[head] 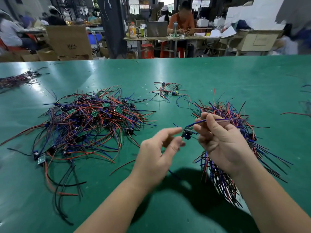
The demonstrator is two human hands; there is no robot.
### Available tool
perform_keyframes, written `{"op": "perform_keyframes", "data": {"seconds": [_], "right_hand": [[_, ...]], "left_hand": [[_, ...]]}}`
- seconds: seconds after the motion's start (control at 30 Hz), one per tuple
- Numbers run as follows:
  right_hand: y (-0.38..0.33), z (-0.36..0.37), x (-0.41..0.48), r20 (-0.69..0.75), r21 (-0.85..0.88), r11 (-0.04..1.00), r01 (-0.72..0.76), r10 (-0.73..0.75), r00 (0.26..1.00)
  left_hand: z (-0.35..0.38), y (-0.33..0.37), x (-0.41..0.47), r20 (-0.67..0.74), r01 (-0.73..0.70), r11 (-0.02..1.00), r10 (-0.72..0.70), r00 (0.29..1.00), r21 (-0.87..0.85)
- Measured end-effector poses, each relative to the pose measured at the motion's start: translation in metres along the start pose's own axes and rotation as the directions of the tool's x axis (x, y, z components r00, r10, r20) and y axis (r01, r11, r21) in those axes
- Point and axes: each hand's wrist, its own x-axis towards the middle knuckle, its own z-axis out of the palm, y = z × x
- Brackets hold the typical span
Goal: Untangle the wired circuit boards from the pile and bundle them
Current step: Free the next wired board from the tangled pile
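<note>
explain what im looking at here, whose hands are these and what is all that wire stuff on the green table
No machine: these are a person's bare hands, filmed by one camera worn on their head. On the green table lies a tangled pile of small circuit boards with red, black and blue wires; a few loose ones lie further back. The right hand pinches the blue wire of one board hanging between the hands; a gathered bundle fans out behind it, apparently gripped too. The left hand, fingers relaxed, reaches towards that board.
</note>
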Motion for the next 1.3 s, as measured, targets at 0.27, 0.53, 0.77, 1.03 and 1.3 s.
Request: {"op": "perform_keyframes", "data": {"seconds": [0.27, 0.53, 0.77, 1.03, 1.3], "right_hand": [[0.000, -0.004, 0.000, 0.092, -0.095, 0.993, -0.064, 0.073, 0.993], [0.013, -0.003, 0.000, 0.107, -0.333, 0.943, -0.013, 0.052, 0.993], [-0.009, -0.018, 0.011, -0.166, -0.225, 0.974, 0.008, -0.046, 0.985], [-0.006, -0.017, 0.014, -0.274, -0.178, 0.983, -0.050, -0.001, 0.962], [0.002, -0.017, 0.009, 0.037, -0.364, 0.898, -0.247, 0.279, 0.960]], "left_hand": [[0.003, 0.016, -0.003, 0.301, 0.412, 0.814, -0.306, 0.903, -0.409], [0.004, 0.013, 0.001, 0.282, 0.527, 0.709, -0.445, 0.850, -0.469], [0.002, 0.015, -0.008, 0.645, 0.658, 0.737, -0.428, 0.633, -0.156], [-0.005, 0.017, -0.009, 0.783, 0.598, 0.780, -0.251, 0.569, -0.185], [-0.006, 0.013, 0.005, 0.361, 0.454, 0.441, -0.280, 0.889, -0.775]]}}
